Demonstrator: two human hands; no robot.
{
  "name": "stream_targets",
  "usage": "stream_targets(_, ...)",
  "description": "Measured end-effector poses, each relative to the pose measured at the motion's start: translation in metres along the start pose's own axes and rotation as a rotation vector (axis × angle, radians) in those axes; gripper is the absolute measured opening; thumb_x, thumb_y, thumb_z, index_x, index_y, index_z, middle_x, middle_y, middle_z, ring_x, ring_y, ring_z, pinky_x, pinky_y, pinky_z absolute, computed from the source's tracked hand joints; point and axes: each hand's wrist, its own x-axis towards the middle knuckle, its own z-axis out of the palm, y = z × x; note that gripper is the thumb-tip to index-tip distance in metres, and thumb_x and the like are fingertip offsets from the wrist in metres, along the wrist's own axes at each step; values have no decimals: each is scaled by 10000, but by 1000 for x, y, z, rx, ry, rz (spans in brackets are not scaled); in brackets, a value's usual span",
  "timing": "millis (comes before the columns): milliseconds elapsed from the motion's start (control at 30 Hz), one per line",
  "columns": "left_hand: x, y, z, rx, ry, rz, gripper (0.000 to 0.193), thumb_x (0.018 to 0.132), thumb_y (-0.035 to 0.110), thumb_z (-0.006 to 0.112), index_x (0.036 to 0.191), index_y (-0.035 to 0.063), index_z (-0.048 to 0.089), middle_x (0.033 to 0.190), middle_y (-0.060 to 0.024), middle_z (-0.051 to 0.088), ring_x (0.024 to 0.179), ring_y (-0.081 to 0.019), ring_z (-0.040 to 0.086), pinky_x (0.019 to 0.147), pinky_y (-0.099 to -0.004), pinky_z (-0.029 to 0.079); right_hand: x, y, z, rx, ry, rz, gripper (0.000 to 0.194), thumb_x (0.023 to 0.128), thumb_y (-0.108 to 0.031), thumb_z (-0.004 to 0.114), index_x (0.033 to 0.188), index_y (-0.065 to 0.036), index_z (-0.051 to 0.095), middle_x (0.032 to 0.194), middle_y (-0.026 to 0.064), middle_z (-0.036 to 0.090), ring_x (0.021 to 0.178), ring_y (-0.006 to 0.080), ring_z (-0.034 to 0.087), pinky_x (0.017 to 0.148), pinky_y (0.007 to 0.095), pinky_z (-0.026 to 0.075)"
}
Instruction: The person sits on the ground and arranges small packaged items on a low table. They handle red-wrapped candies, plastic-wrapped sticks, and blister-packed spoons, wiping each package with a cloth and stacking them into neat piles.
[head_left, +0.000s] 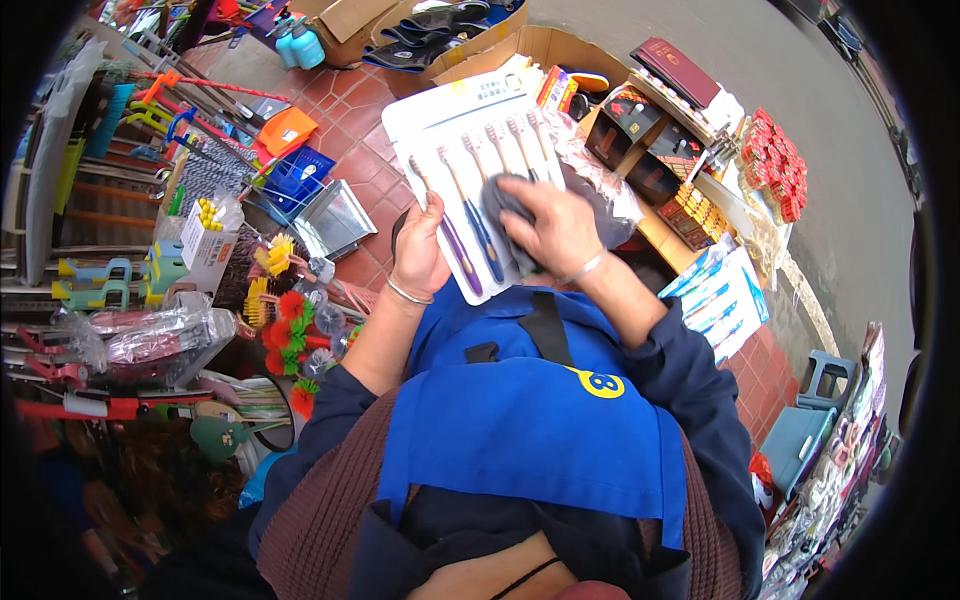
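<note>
A white blister pack of several toothbrushes (450, 176) is tilted in front of my blue apron. My left hand (421, 244) grips its left edge, the thumb on the front near a purple-handled brush. My right hand (553, 231) presses a dark grey cloth (501, 206) onto the front of the pack, over the middle and right brush handles, which it partly hides. Clear crumpled plastic wrapping (611, 199) lies behind the pack at the right. Another toothbrush pack (720, 300) rests to the right of my right forearm.
Brooms, dustpans (298, 176) and brushes (276, 255) crowd the left. Beyond the pack stands an open cardboard box (551, 46). Shelved boxes (694, 217) and red packets (772, 165) are at the right, with a teal plastic stool (801, 446) lower right.
</note>
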Motion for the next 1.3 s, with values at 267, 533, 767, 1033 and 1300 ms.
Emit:
stream_targets(267, -9, 27, -37, 60, 54, 19, 447, 1022, 252, 390, 1381, -11, 354, 1331, -155, 512, 1195, -263, 540, 1012, -398, 448, -63, 71, -26, 350, -55, 449, 345, 786, -220, 685, 1091, -60, 670, 1036, 117, 693, 937, 207, 664, 866, 320, 492)
stream_targets(533, -23, -9, 1, 267, -58, -225, 471, 807, -43, 530, 1271, 16, 475, 1120, -63, 596, 1035, -160, 591, 926, -319, 481, 41, 5, -61, 205, 139, -282, 377, 748, -88, 698, 1118, -154, 664, 967, 56, 645, 905, 269, 612, 796, 349, 507)
stream_targets(767, -32, -1, 6, 239, -57, -186, 557, 783, -51, 487, 1328, 28, 400, 1141, -92, 575, 1034, -185, 597, 897, -344, 511, 86, -26, -30, -122, 83, -715, 274, 741, -163, 599, 989, -240, 682, 884, 15, 570, 875, 238, 562, 719, 333, 501)
stream_targets(1033, -40, 1, -18, 133, 11, -82, 560, 785, -52, 494, 1335, -17, 396, 1243, -144, 552, 1117, -222, 577, 952, -356, 482, 56, 84, -80, -443, 58, 195, 232, 797, -130, 666, 1021, -182, 692, 922, 81, 650, 907, 232, 644, 776, 357, 516)
stream_targets(1300, -25, 4, -3, 152, -26, -50, 562, 788, -46, 493, 1339, -40, 382, 1264, -156, 544, 1140, -237, 567, 960, -361, 474, 33, 6, -68, -4, 351, -121, 258, 794, -225, 693, 1030, -122, 673, 840, 92, 655, 767, 229, 657, 699, 327, 524)
